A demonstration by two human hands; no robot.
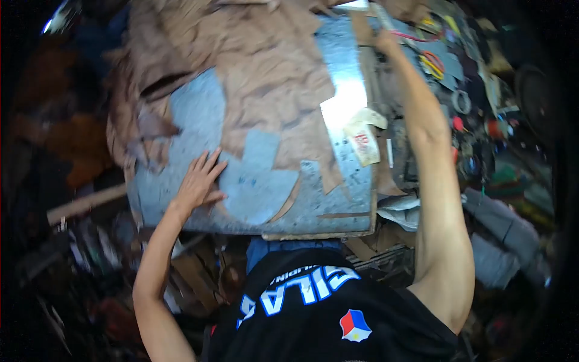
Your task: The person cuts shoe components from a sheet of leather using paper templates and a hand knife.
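Observation:
A large wrinkled brown sheet, like leather, (265, 78) covers much of the blue-grey work surface (338, 211); its lower edge is cut in curves. My left hand (199, 181) lies flat with fingers spread on the surface, beside the curved cutouts. Far forward at the upper right, my right hand (384, 39) is at a pale, long object (381, 15) near the surface's back right corner. It is small and blurred there, so its fingers cannot be made out. A whitish scrap with red marks (363, 145) rests on the right part of the surface.
Right of the work surface are scissors with red and yellow handles (432, 64), a roll of tape (461, 101) and many small items. A grey bundle (494, 223) lies lower right. A wooden bar (87, 204) sticks out at the left, with brown material (90, 151) beyond it.

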